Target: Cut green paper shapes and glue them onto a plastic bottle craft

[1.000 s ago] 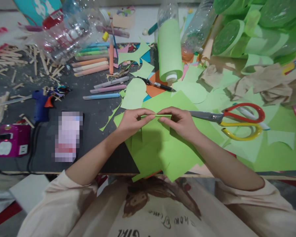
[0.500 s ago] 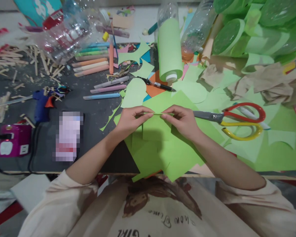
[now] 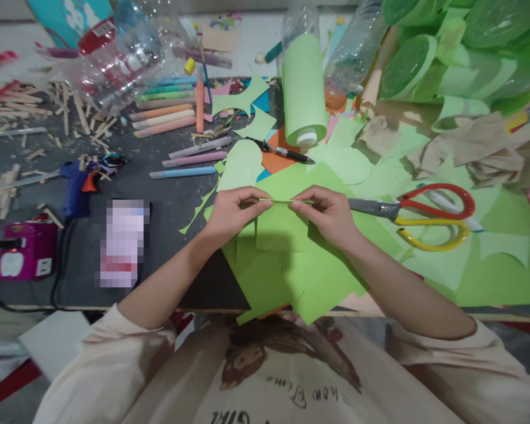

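Both hands pinch the upper edge of a small green paper piece point(image 3: 282, 227) that hangs over larger green sheets point(image 3: 322, 277). My left hand point(image 3: 236, 212) grips its left end between thumb and fingers. At the other end, my right hand point(image 3: 324, 212) pinches it the same way. Its top edge looks like a narrow fold, seen nearly edge-on. Just right of my right hand lie scissors point(image 3: 406, 209) with one red and one yellow handle. A pale green rounded cutout point(image 3: 241, 165) rests beyond my left hand, and a black pen point(image 3: 287, 153) lies past the fingers.
A bottle wrapped in green paper point(image 3: 304, 88) lies at the back, near more green-covered bottles point(image 3: 472, 76). To the left are a blue glue gun point(image 3: 75, 188), a phone point(image 3: 122, 244), a purple box with a cable point(image 3: 26, 250), markers point(image 3: 163, 121) and wooden sticks point(image 3: 13, 100).
Almost nothing differs. Both hands keep their pinch on the paper; the left has shifted very slightly up and to the left.
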A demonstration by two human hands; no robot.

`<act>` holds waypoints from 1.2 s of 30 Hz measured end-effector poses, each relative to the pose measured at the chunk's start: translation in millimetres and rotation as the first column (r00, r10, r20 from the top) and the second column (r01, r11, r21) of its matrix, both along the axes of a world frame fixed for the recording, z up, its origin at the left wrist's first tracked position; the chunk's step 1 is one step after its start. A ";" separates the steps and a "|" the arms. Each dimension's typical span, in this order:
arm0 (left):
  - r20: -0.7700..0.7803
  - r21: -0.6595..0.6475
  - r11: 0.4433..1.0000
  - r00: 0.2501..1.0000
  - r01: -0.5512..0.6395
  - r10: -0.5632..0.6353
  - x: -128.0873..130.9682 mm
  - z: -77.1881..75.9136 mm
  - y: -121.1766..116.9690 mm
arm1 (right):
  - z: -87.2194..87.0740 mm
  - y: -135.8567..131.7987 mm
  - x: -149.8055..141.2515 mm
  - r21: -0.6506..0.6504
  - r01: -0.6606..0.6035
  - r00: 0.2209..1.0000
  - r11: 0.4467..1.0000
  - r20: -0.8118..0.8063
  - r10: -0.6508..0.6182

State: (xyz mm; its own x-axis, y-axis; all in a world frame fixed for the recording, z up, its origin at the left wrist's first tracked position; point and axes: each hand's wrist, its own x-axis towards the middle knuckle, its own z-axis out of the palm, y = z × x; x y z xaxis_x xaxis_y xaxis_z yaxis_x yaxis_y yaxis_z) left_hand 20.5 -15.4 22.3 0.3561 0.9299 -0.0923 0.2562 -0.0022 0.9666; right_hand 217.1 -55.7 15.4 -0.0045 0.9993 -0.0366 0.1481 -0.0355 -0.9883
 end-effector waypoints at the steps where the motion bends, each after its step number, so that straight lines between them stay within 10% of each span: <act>1: -0.010 -0.001 1.000 1.000 -0.002 0.002 -0.1 0.0 0.0 | -0.4 0.1 0.1 -0.005 -0.001 1.000 1.000 0.001 0.001; 36: -0.106 -0.015 0.997 0.991 0.077 -0.078 -1.8 10.3 -2.9 | 2.2 -4.5 -1.1 -0.043 -0.048 0.999 0.998 0.020 0.049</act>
State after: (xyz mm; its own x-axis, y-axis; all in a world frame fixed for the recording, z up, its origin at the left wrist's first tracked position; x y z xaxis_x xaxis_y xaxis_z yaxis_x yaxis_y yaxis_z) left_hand 18.7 -18.3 32.5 0.4146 0.8986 -0.1439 0.3575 -0.0153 0.9338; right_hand 216.1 -60.2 17.7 -0.0514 0.9955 -0.0796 0.1716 -0.0697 -0.9827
